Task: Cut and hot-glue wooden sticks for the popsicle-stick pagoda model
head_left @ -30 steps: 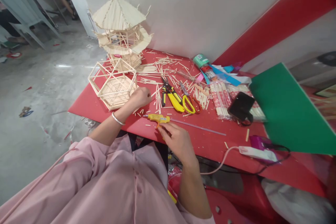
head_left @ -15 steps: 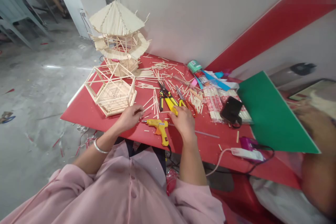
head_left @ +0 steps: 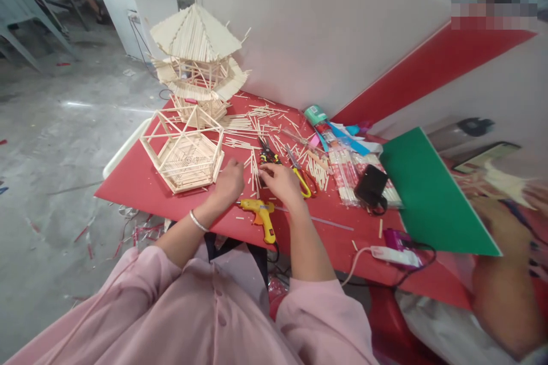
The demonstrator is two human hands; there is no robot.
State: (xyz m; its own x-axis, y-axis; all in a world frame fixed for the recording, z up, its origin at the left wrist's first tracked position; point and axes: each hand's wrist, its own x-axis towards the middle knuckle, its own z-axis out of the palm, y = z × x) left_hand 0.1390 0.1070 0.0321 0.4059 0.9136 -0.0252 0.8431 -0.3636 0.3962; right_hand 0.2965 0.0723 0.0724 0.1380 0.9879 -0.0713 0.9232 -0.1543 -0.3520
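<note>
My left hand (head_left: 230, 180) is closed above the red table, right of a hexagonal stick frame (head_left: 188, 154); what its fingers pinch is hidden. My right hand (head_left: 282, 183) is closed too, fingertips bent together over loose thin wooden sticks (head_left: 254, 168). It covers the lower part of the black-and-yellow pliers (head_left: 269, 153), and I cannot tell if it grips them. Just below both hands lies a yellow hot glue gun (head_left: 260, 215), nozzle to the left. Scissors with yellow handles (head_left: 303, 181) rest right of my right hand.
A tiered stick pagoda (head_left: 197, 51) stands at the back left of the red table (head_left: 141, 194). Bagged sticks (head_left: 342, 177), a black box-shaped item (head_left: 371, 183) and a green board (head_left: 428, 194) are at right. Another person's arm (head_left: 505, 285) is beyond the board.
My left hand has moved right and slightly up, nearer my right hand. My right hand has shifted left and up, and the pliers' yellow handle it was on is now mostly hidden.
</note>
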